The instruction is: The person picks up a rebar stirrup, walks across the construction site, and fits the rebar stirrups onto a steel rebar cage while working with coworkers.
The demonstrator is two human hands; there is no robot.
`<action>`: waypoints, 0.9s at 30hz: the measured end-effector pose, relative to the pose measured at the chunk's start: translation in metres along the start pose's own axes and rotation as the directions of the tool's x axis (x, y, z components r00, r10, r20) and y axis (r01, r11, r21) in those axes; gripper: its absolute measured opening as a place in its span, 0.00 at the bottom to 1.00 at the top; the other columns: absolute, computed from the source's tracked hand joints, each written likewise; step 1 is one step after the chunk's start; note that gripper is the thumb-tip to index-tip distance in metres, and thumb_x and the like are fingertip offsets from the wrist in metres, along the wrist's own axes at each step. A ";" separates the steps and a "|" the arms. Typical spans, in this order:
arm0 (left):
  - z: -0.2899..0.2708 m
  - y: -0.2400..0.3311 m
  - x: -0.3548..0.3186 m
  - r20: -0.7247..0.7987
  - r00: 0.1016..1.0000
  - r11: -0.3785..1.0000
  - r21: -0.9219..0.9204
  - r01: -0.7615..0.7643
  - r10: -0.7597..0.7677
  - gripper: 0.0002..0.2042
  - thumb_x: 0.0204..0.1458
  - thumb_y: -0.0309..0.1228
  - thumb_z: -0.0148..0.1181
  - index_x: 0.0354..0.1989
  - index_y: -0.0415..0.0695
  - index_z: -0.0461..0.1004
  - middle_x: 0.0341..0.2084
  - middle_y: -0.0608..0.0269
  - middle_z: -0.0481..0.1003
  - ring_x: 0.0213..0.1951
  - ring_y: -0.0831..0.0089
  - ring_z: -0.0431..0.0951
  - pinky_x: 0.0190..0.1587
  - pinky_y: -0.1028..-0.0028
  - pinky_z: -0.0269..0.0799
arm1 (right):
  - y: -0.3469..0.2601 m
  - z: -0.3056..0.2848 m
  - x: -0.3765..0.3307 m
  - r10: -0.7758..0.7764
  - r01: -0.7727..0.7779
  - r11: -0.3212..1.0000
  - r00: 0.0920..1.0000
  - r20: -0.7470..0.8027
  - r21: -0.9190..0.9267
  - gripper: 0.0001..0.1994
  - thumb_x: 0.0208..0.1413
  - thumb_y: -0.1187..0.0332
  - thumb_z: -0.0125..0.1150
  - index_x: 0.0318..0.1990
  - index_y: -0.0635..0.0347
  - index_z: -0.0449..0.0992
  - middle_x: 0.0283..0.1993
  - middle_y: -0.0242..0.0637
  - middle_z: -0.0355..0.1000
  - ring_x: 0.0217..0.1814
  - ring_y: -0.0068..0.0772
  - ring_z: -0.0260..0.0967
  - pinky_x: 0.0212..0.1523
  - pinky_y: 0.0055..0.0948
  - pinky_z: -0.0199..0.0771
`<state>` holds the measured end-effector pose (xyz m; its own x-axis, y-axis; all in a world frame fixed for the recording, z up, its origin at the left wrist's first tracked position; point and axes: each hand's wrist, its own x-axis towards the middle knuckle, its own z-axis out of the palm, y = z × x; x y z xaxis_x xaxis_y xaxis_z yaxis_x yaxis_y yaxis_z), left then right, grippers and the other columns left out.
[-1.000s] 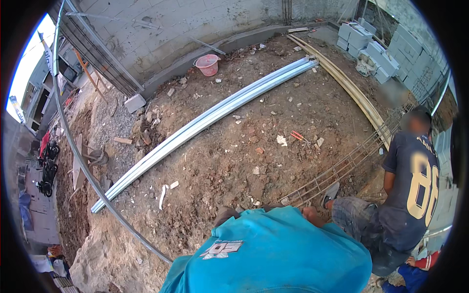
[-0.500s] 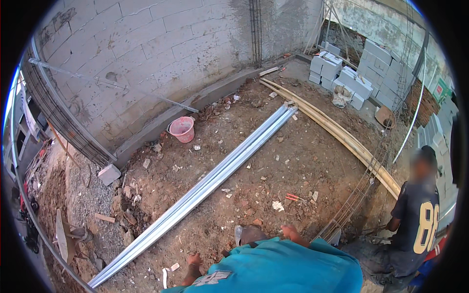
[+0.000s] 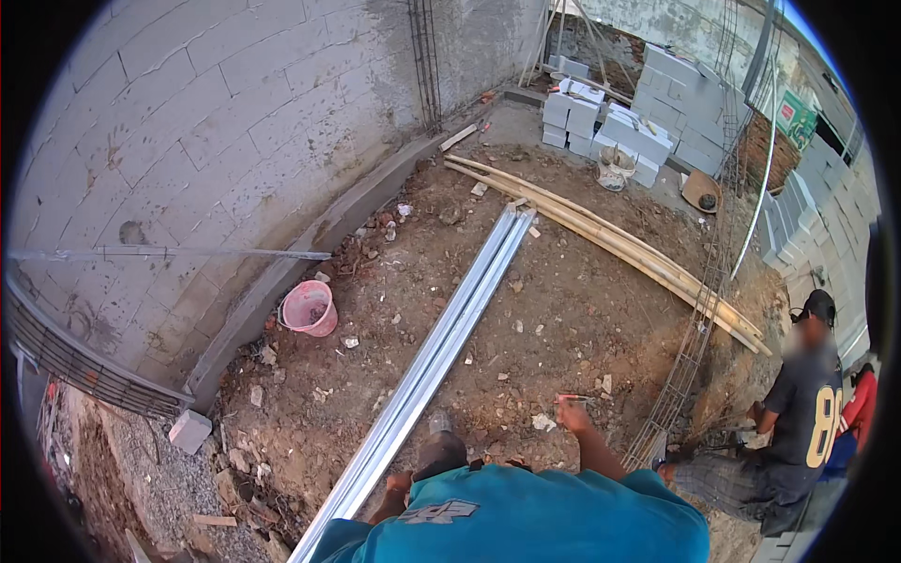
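- The long bundle of pale metal channels (image 3: 441, 347) lies on the dirt floor (image 3: 563, 310), running from the lower edge of the view up toward the far corner of the yard.
- The left hand (image 3: 399, 488) sits just beside the near end of the channels, low by the teal shirt (image 3: 526, 516); whether its fingers are closed on anything cannot be told.
- The right hand (image 3: 570, 411) reaches out to the right of the channels and pinches a small thin reddish object (image 3: 572, 399), fingers closed around it.
- Left of the channels a strip of rubble-strewn dirt runs to the concrete footing (image 3: 310, 263) of the grey block wall (image 3: 235, 122); a pink bucket (image 3: 310, 308) stands against that footing.
- Right of the channels the dirt is open up to a row of bamboo poles (image 3: 619, 239) and a rebar cage (image 3: 690, 357), beside which another person (image 3: 798, 422) in a dark shirt crouches.
- Beyond the far end of the channels, grey blocks (image 3: 610, 122) are stacked.
- Compared with half a second earlier, the view has tilted up: the wall fills more of it, and the right hand is now extended.
- A green rectangular sign (image 3: 796, 117) with a red patch hangs far right of the channels.
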<state>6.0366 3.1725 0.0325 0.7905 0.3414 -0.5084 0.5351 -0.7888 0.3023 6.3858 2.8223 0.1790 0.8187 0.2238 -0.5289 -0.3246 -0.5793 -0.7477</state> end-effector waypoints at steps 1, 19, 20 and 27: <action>-0.023 -0.017 0.011 0.021 1.000 1.000 0.025 -0.011 0.010 0.15 0.53 0.41 0.49 0.41 0.46 0.75 0.28 0.50 0.78 0.32 0.59 0.79 0.37 0.63 0.73 | 0.021 -0.007 -0.029 0.168 -0.193 0.972 0.970 -0.177 -0.136 0.26 0.57 0.45 0.45 0.30 0.62 0.74 0.25 0.39 0.73 0.28 0.34 0.70 0.34 0.38 0.67; -0.209 -0.053 0.401 0.255 0.965 0.965 -0.233 0.118 -0.057 0.14 0.51 0.39 0.52 0.30 0.38 0.72 0.19 0.58 0.72 0.19 0.64 0.74 0.19 0.65 0.68 | 0.085 0.095 -0.085 0.721 -0.446 0.489 0.690 -0.060 0.750 0.30 0.50 0.46 0.53 0.54 0.58 0.67 0.42 0.49 0.74 0.43 0.48 0.73 0.42 0.39 0.72; -0.210 -0.017 0.404 0.324 0.945 0.956 -0.264 0.127 -0.036 0.15 0.51 0.41 0.52 0.32 0.39 0.73 0.20 0.60 0.72 0.20 0.66 0.75 0.19 0.67 0.69 | 0.087 0.099 -0.093 0.720 -0.448 0.552 0.682 -0.131 0.703 0.24 0.51 0.49 0.53 0.47 0.59 0.68 0.37 0.47 0.73 0.37 0.44 0.72 0.35 0.39 0.70; -0.215 0.212 0.357 0.420 0.857 0.722 -0.686 0.086 0.297 0.18 0.50 0.40 0.58 0.41 0.38 0.72 0.29 0.62 0.74 0.30 0.75 0.74 0.26 0.75 0.70 | 0.201 0.131 -0.068 0.721 -0.271 0.401 0.682 -0.120 0.875 0.16 0.53 0.57 0.55 0.29 0.64 0.73 0.23 0.45 0.71 0.21 0.37 0.71 0.17 0.40 0.68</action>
<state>6.4963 3.2367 0.0890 0.7116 -0.1564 -0.6850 0.6589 -0.1899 0.7279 6.2027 2.7933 0.0122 0.3813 -0.3590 -0.8519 -0.7663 0.3928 -0.5085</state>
